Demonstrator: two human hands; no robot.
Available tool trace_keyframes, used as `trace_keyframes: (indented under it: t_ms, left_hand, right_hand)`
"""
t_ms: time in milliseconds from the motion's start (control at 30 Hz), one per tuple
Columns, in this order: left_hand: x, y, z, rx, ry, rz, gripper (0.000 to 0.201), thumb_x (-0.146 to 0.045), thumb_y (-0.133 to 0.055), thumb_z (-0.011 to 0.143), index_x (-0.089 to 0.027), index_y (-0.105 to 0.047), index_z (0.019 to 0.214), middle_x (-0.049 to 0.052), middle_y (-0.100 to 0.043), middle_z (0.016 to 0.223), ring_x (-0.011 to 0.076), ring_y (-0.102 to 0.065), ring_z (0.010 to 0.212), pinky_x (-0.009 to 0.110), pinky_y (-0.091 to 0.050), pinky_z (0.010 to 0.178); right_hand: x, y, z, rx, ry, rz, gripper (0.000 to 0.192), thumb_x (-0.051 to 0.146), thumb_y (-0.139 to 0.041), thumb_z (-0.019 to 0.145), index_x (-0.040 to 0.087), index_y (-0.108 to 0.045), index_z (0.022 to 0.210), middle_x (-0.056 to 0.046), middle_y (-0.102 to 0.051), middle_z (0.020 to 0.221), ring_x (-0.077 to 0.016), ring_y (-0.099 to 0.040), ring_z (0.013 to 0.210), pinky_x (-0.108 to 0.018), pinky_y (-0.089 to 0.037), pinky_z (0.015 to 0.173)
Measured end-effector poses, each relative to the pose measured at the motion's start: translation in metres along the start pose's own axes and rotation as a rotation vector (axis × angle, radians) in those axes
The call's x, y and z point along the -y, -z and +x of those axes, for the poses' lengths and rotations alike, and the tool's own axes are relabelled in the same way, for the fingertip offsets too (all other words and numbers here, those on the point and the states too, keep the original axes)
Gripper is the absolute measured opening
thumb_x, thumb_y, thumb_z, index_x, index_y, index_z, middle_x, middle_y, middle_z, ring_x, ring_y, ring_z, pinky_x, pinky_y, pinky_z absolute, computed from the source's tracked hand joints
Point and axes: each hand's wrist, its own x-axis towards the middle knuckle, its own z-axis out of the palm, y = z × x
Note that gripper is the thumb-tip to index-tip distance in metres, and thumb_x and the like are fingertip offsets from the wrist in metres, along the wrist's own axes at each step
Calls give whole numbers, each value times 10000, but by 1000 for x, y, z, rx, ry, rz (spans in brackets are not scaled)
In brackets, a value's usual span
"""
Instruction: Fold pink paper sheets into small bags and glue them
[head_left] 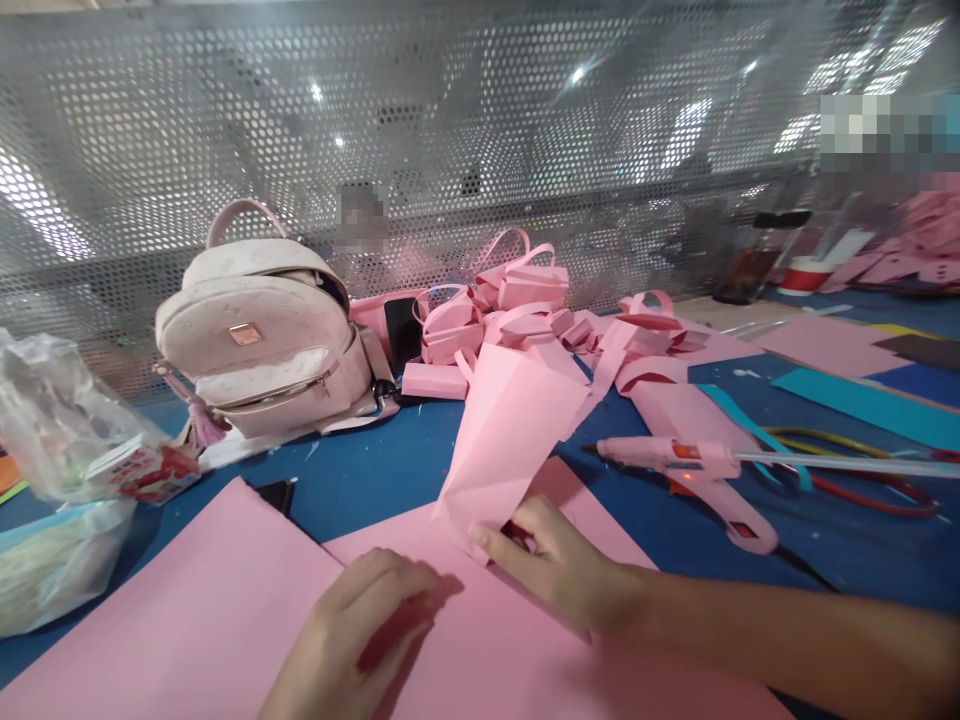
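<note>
My right hand (559, 565) pinches the bottom edge of a folded pink paper (517, 420), thumb and fingers close together. My left hand (360, 625) is softly curled and half open, with nothing I can see in it. From here I cannot tell if it touches the big pink sheet (487, 670) under it. The folded paper leans up in front of a pink paper heap (525, 290). A pink glue gun (686, 457) lies to the right, a pale backpack (259, 320) sits to the left.
</note>
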Motion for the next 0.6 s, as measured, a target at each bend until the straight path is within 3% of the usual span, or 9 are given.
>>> trace_keyframes:
  t_ms: [167,600]
  left_hand:
    - [0,-2,0,-41,25,8,188,-174,-575,984,-290,-689,1078,-12,-685,844,130,-655,780,187,-528,712]
    - [-8,2,2,-113,18,34,193,-188,-513,975,-240,-699,959,22,-700,816,145,-611,715,226,-515,660]
  right_hand:
    - [3,0,0,-13,8,7,388,332,-456,988,209,-316,647,54,-267,639,-96,-255,579,-240,-216,495]
    - [0,-1,0,-6,26,16,374,346,-448,1008,199,-376,672,55,-311,645,-97,-275,582,-242,-230,505]
